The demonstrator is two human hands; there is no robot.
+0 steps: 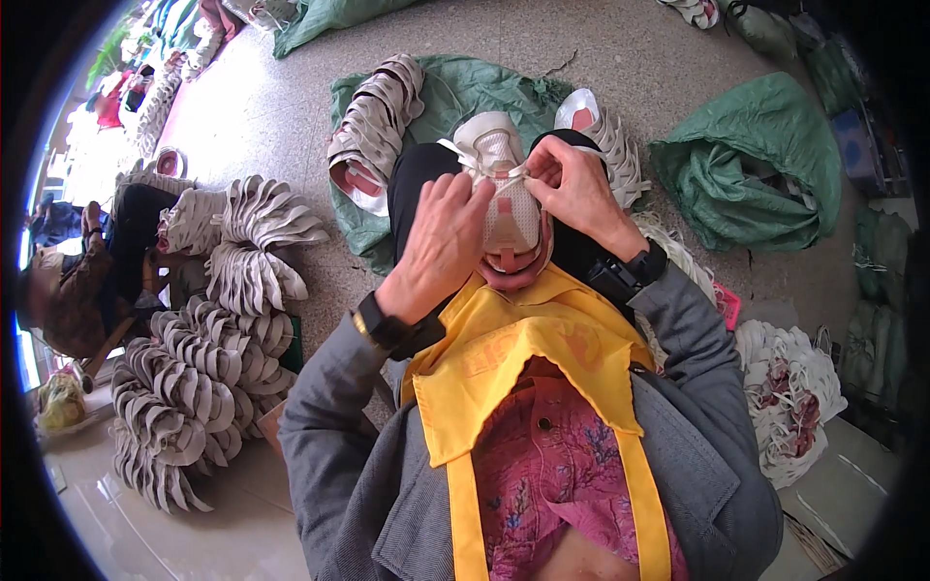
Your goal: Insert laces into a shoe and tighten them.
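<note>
A white sneaker with pink parts (pixel 511 230) rests on my lap between my dark-trousered knees. A white shoelace (pixel 494 172) runs across its upper, with a loose end sticking out to the left. My left hand (pixel 443 230) lies over the left side of the sneaker, its fingers closed near the lace; their tips are partly hidden. On the opposite side, my right hand (pixel 573 189) pinches the lace between thumb and forefinger. A yellow apron (pixel 523 334) covers my lap just below the sneaker.
Stacked white shoe parts (pixel 378 126) lie on a green sack (pixel 465 82) ahead. Several more rows of shoe parts (pixel 194 368) cover the floor at left, near another person (pixel 82 281). An opened green sack (pixel 751 165) and a white pile (pixel 790 402) are at right.
</note>
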